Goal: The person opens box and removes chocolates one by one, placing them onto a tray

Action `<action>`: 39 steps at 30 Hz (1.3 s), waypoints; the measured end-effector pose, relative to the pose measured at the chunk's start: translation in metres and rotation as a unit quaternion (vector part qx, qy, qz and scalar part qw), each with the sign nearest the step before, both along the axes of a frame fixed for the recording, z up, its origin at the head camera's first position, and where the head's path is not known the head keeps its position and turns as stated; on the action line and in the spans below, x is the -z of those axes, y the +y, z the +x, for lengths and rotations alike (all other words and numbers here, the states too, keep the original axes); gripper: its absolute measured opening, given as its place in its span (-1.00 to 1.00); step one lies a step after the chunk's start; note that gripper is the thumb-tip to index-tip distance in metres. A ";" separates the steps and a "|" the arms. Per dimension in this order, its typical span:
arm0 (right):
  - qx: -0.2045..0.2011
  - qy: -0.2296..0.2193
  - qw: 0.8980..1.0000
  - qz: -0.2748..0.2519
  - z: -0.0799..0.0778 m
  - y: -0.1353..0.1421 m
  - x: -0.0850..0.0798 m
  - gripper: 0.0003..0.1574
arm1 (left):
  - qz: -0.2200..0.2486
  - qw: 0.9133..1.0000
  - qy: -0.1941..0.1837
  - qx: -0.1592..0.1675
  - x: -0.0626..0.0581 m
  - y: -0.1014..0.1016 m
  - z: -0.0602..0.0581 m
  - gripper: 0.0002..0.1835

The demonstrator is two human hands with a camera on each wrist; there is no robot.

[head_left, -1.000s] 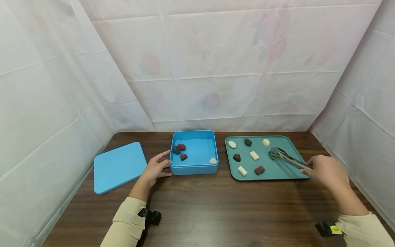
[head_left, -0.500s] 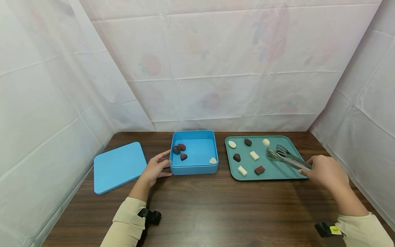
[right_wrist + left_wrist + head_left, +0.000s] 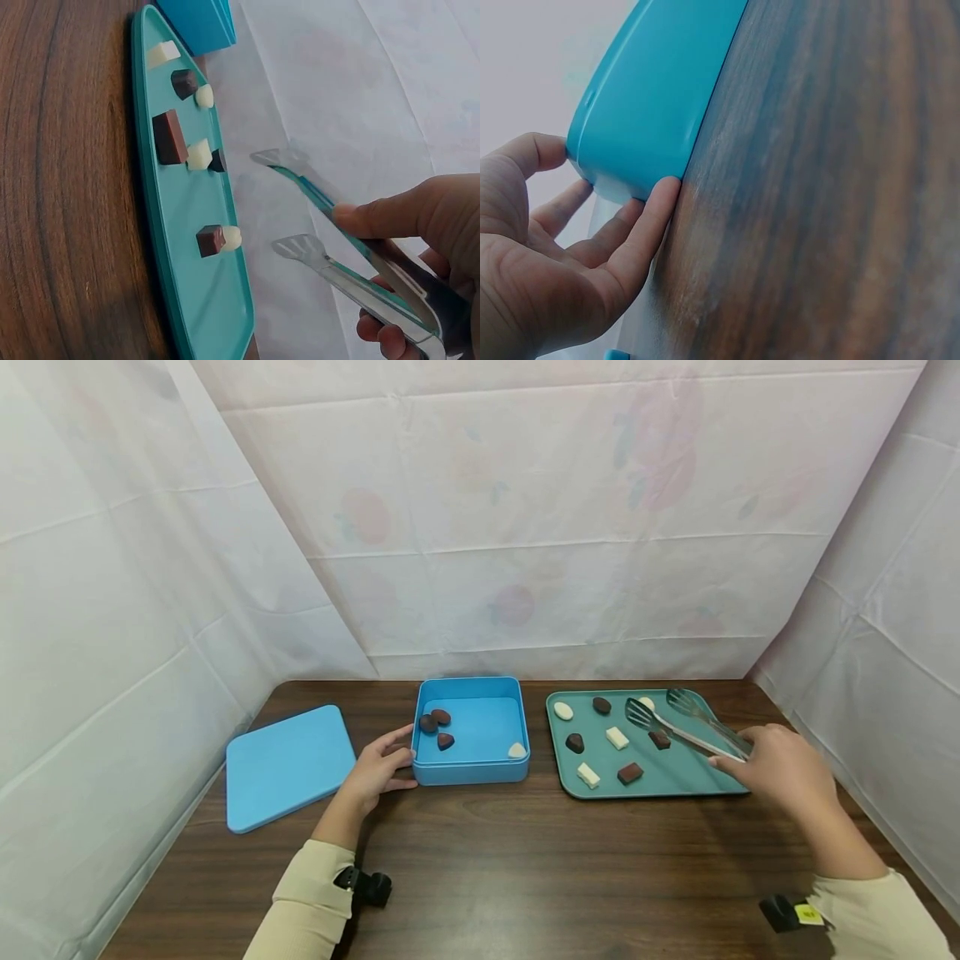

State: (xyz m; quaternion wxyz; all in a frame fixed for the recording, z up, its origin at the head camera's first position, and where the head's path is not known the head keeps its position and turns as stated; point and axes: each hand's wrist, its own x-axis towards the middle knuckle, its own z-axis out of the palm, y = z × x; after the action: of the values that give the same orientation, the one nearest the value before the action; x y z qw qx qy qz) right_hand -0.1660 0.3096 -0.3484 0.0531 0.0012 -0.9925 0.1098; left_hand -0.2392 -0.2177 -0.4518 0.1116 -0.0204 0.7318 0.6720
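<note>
My right hand (image 3: 787, 772) grips metal serving tongs (image 3: 405, 289), thumb on one arm and fingers on the other. The tongs are spread apart over the green tray (image 3: 697, 781), with nothing between their slotted tips. Below the tips lies a dark chocolate piece (image 3: 659, 740); a round white piece (image 3: 232, 238) is near it, partly behind the tongs in the head view. My left hand (image 3: 377, 772) rests its fingertips against the left side of a blue box (image 3: 472, 773). Inside the box are several brown pieces (image 3: 446, 741) and one white piece (image 3: 517, 750).
Several more white and dark chocolates, such as a brown block (image 3: 630, 773) and a white bar (image 3: 588, 775), lie on the tray's left half. A blue lid (image 3: 288, 768) lies on the wooden table (image 3: 480, 860) at the left. White cloth (image 3: 562, 527) hangs behind and at both sides.
The tongs have spread wider and lifted off the dark chocolate piece, which now shows on the tray. My right hand has shifted slightly; the left hand stays against the box.
</note>
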 end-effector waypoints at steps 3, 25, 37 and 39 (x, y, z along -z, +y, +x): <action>-0.004 0.011 1.000 -0.009 0.000 -0.004 0.000 0.00 | 0.001 1.000 0.001 0.001 0.000 0.000 0.000 -0.42; -0.103 0.033 0.994 -0.009 -0.015 -0.060 -0.017 -0.18 | 0.010 1.000 -0.001 0.002 -0.004 0.001 0.003 -0.40; -0.178 0.044 0.982 0.052 -0.029 -0.109 -0.042 -0.27 | -0.003 1.000 0.019 0.010 0.004 0.001 -0.002 -0.42; -0.192 0.048 0.978 0.063 -0.032 -0.116 -0.044 -0.29 | -0.002 1.000 0.018 0.009 0.003 0.002 -0.002 -0.42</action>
State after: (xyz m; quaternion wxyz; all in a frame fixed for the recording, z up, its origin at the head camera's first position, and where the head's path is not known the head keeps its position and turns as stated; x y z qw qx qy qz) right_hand -0.1977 0.1934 -0.3040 0.0783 0.2002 -0.9751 0.0548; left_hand -0.2412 -0.2161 -0.4550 0.1043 -0.0017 0.7353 0.6696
